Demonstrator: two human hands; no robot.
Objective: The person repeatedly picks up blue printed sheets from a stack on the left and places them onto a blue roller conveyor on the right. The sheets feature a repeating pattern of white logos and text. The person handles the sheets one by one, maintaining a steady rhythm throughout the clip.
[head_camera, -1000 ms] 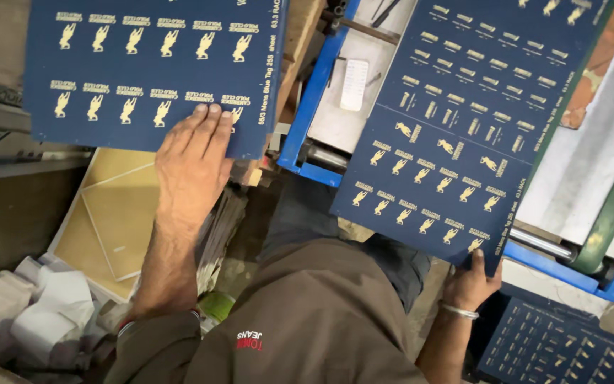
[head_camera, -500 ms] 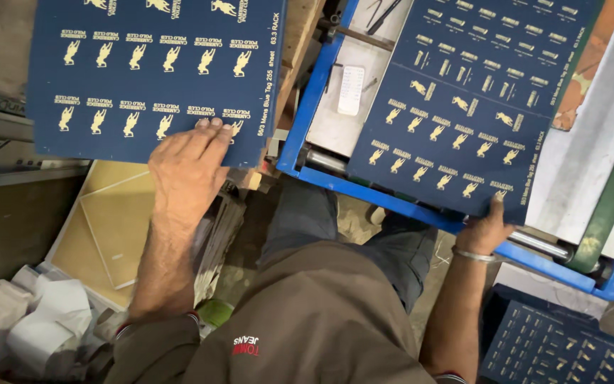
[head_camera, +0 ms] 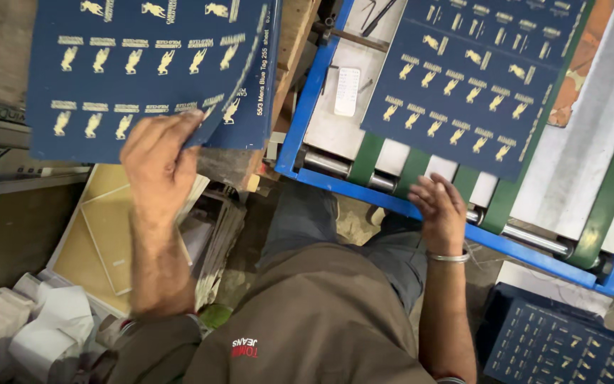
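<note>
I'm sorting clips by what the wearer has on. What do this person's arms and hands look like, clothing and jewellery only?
Both forearms are bare, with no gloves on the left hand or the right hand. A thin silver-coloured bangle circles the right wrist. Brown sleeves are pushed up toward the elbows, part of a brown top with small red and white lettering on it.

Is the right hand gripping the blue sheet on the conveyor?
No, the right hand hovers open over the green belts, apart from the blue sheet.
</note>
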